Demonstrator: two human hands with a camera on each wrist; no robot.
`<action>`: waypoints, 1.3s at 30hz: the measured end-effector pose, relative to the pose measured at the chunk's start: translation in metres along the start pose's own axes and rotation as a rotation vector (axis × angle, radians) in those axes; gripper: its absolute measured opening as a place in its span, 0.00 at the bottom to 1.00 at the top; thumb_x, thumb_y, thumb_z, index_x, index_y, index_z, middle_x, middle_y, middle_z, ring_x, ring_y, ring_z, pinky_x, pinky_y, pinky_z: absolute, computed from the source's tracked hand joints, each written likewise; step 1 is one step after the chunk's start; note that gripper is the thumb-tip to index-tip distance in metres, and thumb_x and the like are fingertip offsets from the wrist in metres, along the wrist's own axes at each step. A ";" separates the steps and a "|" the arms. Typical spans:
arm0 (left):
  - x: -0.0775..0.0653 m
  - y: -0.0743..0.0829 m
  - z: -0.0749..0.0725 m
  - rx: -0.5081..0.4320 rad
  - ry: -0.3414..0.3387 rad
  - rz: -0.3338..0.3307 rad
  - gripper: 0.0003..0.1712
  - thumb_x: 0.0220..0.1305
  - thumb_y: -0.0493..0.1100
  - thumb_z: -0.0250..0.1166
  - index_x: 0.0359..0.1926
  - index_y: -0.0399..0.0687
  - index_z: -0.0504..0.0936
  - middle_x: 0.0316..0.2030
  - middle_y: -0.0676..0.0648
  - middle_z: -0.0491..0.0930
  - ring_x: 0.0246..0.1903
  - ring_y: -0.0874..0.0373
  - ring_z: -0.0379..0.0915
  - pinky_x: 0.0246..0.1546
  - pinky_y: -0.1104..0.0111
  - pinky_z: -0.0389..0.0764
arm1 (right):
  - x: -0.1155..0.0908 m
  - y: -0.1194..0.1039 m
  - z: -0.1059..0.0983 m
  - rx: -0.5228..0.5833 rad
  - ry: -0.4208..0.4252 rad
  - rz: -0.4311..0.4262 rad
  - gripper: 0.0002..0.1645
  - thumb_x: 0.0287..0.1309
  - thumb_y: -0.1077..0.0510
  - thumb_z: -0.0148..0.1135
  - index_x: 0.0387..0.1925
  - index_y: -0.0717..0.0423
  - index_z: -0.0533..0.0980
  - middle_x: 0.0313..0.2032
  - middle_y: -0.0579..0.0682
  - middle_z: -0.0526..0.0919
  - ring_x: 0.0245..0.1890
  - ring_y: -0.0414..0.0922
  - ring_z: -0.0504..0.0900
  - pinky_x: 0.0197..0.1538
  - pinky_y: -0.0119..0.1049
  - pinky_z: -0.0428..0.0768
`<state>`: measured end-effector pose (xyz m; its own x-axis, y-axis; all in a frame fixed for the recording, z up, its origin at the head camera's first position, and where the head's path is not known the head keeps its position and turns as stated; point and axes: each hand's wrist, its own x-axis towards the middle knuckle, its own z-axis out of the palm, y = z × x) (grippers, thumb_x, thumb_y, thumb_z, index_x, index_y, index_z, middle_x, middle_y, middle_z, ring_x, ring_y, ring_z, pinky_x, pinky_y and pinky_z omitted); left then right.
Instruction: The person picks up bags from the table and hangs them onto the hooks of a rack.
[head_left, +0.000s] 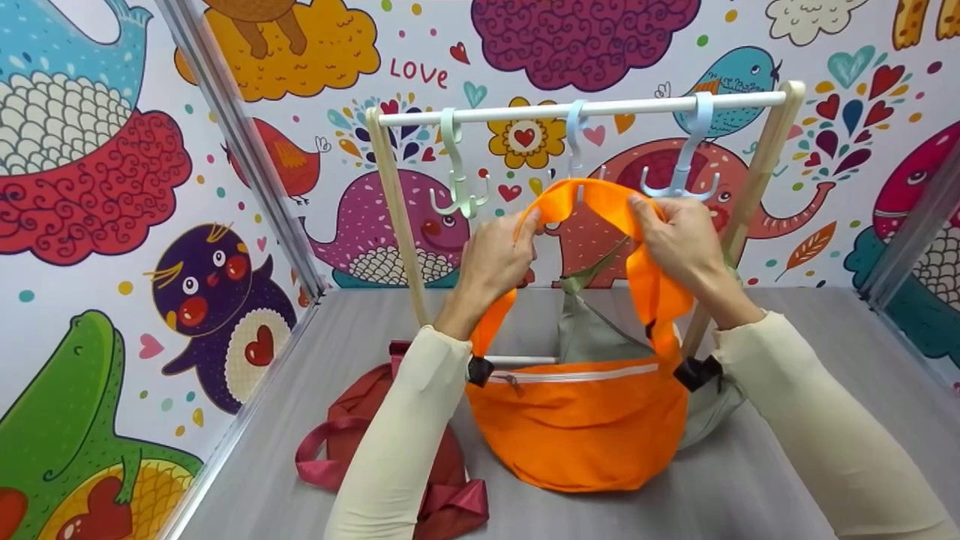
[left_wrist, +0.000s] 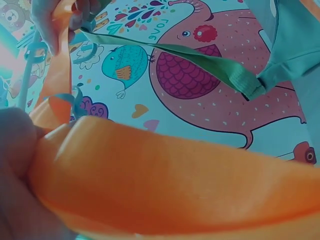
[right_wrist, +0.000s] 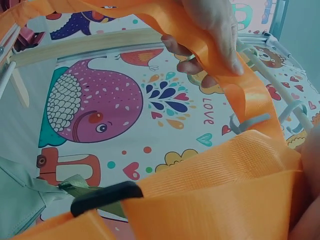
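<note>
Clamping a flat, looped orange webbing strap between fingers and thumbs, with left hand at ten o'clock and right hand at two. Holding a half-moon orange fabric bag at six, near a slumped maroon fabric bag at eight.

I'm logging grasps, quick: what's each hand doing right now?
Left hand: closed, holding the orange bag strap.
Right hand: closed, holding the orange bag strap too.

L fingers, R fingers in pinch
</note>
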<state>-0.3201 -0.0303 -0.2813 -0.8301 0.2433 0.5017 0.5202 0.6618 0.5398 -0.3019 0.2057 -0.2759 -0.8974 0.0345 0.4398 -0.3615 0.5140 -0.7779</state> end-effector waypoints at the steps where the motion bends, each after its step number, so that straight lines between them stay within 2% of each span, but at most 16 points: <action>1: 0.000 -0.001 0.001 -0.004 -0.006 -0.011 0.24 0.78 0.55 0.45 0.42 0.45 0.82 0.22 0.51 0.79 0.20 0.58 0.72 0.24 0.71 0.69 | 0.000 0.001 0.000 -0.001 -0.006 -0.001 0.32 0.71 0.38 0.50 0.38 0.65 0.80 0.27 0.55 0.78 0.22 0.46 0.79 0.27 0.31 0.80; 10: -0.002 -0.008 0.014 0.002 -0.010 -0.029 0.24 0.78 0.54 0.47 0.41 0.46 0.84 0.20 0.51 0.80 0.19 0.59 0.75 0.22 0.71 0.69 | -0.003 0.011 0.011 0.016 -0.008 -0.080 0.30 0.72 0.42 0.51 0.31 0.65 0.80 0.22 0.54 0.80 0.18 0.44 0.78 0.24 0.31 0.78; 16: -0.005 -0.012 0.027 0.028 -0.011 -0.012 0.23 0.78 0.53 0.47 0.39 0.45 0.84 0.23 0.49 0.80 0.22 0.56 0.74 0.22 0.70 0.71 | -0.004 0.020 0.022 0.031 -0.018 -0.084 0.31 0.72 0.41 0.49 0.32 0.64 0.78 0.22 0.56 0.80 0.17 0.44 0.78 0.23 0.31 0.78; 20: -0.007 -0.013 0.038 0.048 -0.007 -0.016 0.23 0.78 0.53 0.47 0.39 0.45 0.83 0.23 0.50 0.76 0.24 0.55 0.72 0.23 0.71 0.70 | -0.002 0.026 0.031 0.044 -0.008 -0.080 0.30 0.72 0.41 0.50 0.31 0.65 0.78 0.21 0.54 0.80 0.16 0.43 0.77 0.22 0.30 0.77; 27: -0.008 -0.010 0.048 -0.045 -0.034 -0.077 0.24 0.78 0.55 0.46 0.37 0.45 0.80 0.18 0.53 0.66 0.18 0.57 0.66 0.18 0.73 0.61 | 0.001 0.033 0.039 0.063 0.006 -0.052 0.28 0.73 0.42 0.50 0.32 0.62 0.77 0.22 0.57 0.79 0.15 0.42 0.75 0.21 0.29 0.76; 33: -0.008 -0.011 0.052 -0.054 -0.029 -0.088 0.23 0.78 0.56 0.46 0.34 0.47 0.78 0.18 0.54 0.64 0.17 0.59 0.63 0.17 0.72 0.59 | 0.001 0.035 0.042 0.064 -0.003 -0.051 0.28 0.73 0.41 0.49 0.34 0.62 0.77 0.24 0.55 0.79 0.16 0.44 0.76 0.22 0.30 0.77; 39: -0.010 -0.011 0.054 -0.099 -0.056 -0.117 0.25 0.77 0.58 0.45 0.42 0.45 0.80 0.18 0.54 0.65 0.17 0.59 0.64 0.17 0.73 0.61 | -0.001 0.036 0.042 0.052 -0.011 -0.047 0.28 0.73 0.41 0.48 0.37 0.62 0.78 0.25 0.59 0.80 0.17 0.44 0.77 0.23 0.30 0.78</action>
<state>-0.3283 -0.0020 -0.3284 -0.8947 0.2099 0.3943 0.4342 0.6156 0.6576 -0.3246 0.1882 -0.3231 -0.8817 0.0017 0.4718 -0.4159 0.4693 -0.7789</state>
